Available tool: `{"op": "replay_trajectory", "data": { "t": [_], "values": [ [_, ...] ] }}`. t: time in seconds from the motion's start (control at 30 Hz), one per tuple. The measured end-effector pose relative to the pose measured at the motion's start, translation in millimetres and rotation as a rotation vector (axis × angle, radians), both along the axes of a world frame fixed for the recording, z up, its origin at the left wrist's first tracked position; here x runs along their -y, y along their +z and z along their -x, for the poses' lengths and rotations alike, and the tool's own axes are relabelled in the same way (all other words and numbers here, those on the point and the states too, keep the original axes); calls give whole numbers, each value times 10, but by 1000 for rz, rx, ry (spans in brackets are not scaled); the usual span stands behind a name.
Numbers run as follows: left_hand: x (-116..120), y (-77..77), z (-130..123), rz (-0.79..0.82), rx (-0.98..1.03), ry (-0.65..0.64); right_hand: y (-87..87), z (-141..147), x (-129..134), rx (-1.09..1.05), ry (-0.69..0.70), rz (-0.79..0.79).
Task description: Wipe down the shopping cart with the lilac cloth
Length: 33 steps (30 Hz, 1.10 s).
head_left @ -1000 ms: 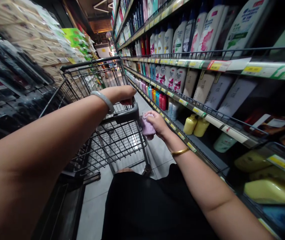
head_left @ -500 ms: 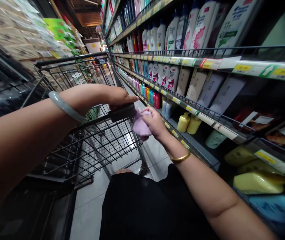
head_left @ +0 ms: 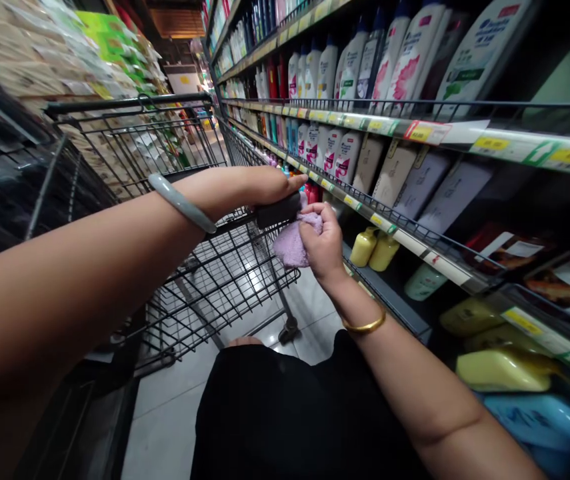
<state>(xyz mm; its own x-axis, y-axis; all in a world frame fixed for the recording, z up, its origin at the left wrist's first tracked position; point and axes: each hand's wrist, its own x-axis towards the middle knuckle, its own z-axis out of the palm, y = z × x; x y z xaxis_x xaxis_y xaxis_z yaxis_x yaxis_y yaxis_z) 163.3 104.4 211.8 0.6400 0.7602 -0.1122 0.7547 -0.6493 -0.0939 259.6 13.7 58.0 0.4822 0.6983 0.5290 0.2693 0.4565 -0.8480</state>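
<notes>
My left hand (head_left: 269,185) lies over the black handle (head_left: 281,211) of a wire shopping cart (head_left: 229,287), one finger pointing towards the shelves and the others curled down out of sight. A grey-green bangle circles that wrist. Close beside it, at the handle's right end, my right hand (head_left: 325,240) is closed on a small lilac cloth (head_left: 292,243). The cloth is bunched between thumb and fingers, and its loose part hangs against the cart's near corner. A gold bangle is on the right wrist.
Along the right run shelves (head_left: 405,230) of shampoo bottles (head_left: 417,50), boxes and yellow pump bottles (head_left: 363,247). Stacked packages (head_left: 9,60) stand on the left. A cart wheel (head_left: 289,330) rests on the tiled floor (head_left: 165,413).
My left hand and the cart have shifted right in the view. My right hand has moved slightly right and stays on the cloth, which now hangs more to the left of the fingers.
</notes>
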Motion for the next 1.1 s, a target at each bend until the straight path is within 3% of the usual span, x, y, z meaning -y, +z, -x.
{"op": "replay_trajectory", "data": {
  "t": [0.17, 0.27, 0.33, 0.43, 0.53, 0.67, 0.8, 0.87, 1.0, 1.03, 1.1],
  "values": [
    [-54, -29, -76, -20, -66, 21, -317, -270, -235, 148, -32, 334],
    [-67, -27, -70, -19, -53, 3, -344, -354, -242, 199, -11, 448],
    [-59, -16, -66, -17, -57, -3, -243, -320, -157, 161, -21, 354],
    [-52, -5, -75, -1, -60, -27, -34, -175, 12, 124, -83, -32],
    [-73, -14, -93, -9, -54, -37, 12, -2, 112, 307, -115, -271],
    [-96, -29, -99, -27, -54, -18, -237, 198, 165, 687, -125, -170],
    [-83, -26, -82, -8, -44, -8, -401, 235, 204, 1022, 49, -274],
    [-81, -25, -82, -3, -38, -2, -398, 160, 184, 1008, 7, -279],
    [-97, -27, -104, -1, -30, 33, -393, 127, 174, 767, -213, -87],
    [-100, -26, -109, 2, -26, 39, -413, 196, 206, 787, -174, -80],
    [-97, -24, -114, 6, -7, 44, -476, 406, 298, 967, 42, -160]
  ]
}}
